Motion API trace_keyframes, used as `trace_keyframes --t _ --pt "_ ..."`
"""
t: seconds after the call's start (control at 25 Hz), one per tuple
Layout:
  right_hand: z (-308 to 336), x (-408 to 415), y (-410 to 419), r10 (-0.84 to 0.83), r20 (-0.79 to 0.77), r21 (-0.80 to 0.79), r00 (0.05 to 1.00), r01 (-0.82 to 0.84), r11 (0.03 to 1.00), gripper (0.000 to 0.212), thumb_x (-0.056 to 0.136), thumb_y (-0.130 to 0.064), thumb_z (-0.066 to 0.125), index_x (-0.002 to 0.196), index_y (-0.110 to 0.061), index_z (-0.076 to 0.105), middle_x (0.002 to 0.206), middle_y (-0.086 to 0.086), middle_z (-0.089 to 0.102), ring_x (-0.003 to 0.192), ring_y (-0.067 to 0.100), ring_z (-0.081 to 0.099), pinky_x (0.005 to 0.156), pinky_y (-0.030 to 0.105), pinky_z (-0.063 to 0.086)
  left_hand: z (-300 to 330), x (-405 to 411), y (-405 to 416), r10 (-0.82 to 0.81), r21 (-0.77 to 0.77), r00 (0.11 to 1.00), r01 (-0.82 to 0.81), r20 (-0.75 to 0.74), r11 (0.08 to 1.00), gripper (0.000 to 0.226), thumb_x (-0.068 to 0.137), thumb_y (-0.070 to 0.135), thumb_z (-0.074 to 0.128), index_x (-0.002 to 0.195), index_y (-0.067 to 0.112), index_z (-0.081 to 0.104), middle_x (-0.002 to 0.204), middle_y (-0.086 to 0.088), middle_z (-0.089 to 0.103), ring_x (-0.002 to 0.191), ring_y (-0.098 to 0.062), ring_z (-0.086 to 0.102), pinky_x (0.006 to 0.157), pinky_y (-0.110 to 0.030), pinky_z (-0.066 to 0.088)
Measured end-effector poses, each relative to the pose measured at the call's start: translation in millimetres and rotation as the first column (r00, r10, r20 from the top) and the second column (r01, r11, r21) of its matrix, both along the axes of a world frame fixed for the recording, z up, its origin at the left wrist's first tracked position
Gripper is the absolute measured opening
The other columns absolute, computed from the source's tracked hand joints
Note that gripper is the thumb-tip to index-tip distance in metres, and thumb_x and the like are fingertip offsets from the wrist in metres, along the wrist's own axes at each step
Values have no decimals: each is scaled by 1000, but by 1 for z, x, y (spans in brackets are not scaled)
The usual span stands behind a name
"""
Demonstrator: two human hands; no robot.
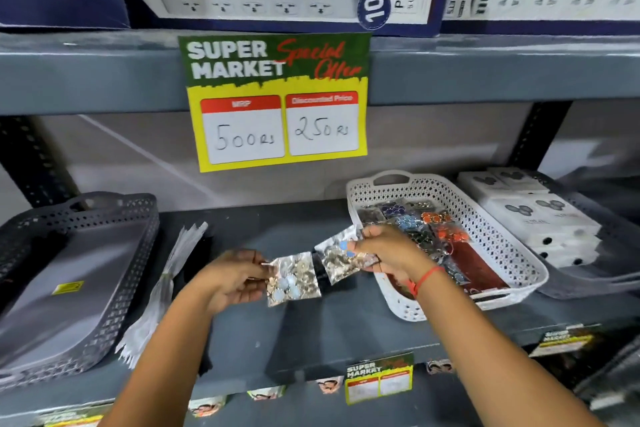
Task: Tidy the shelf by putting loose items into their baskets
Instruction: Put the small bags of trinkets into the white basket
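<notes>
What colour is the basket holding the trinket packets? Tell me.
White basket, perforated walls; shows best in the head view.

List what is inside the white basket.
The white basket holds small clear packets of trinkets in blue, orange, dark and silver tones, over something dark red. The right hand covers its near-left corner; the lower layers are hidden.

Two bare forearms, no sleeves in view. Left hand (232,279): no ring or band visible. Right hand (384,253): thin red thread bracelet (424,279) around wrist, loose end hanging below wrist.
</notes>
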State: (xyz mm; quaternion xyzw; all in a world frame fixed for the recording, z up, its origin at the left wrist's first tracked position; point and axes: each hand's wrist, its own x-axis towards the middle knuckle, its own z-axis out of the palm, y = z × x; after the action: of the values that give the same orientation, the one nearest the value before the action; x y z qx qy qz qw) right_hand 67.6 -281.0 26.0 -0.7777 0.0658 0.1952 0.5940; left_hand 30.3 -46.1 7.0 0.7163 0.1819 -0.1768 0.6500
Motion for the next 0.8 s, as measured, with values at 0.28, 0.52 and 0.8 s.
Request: trace_keyframes --t 0.28,0.52,0.8 --pt "16 43 -141 -362 19 -40 932 362 931 7 89 6 55 86 0 59 81 10 53 71 18 52 57 26 56 31 63 -112 -161 20 981 160 112 987 30 88 -10 53 70 14 50 38 4 62 31 -1 58 39 -13 51" --pt "-18 70 -181 -317 27 -509 948 286 812 24 86 -16 65 99 4 68 117 20 67 87 22 57 102 37 49 4 120 -194 -194 360 975 145 104 921 14 80 -14 59 85 0 56 87 -15 61 69 -23 65 58 -31 61" --pt "-114 131 -219 -201 -10 -709 980 135 692 48 73 -22 65 117 -5 61 121 8 66 93 14 70 86 38 59 -12 126 -223 -387 840 921 181 37 511 42 89 -5 44 131 -9 46 132 -23 55 120 -35 57 98 -40 50"
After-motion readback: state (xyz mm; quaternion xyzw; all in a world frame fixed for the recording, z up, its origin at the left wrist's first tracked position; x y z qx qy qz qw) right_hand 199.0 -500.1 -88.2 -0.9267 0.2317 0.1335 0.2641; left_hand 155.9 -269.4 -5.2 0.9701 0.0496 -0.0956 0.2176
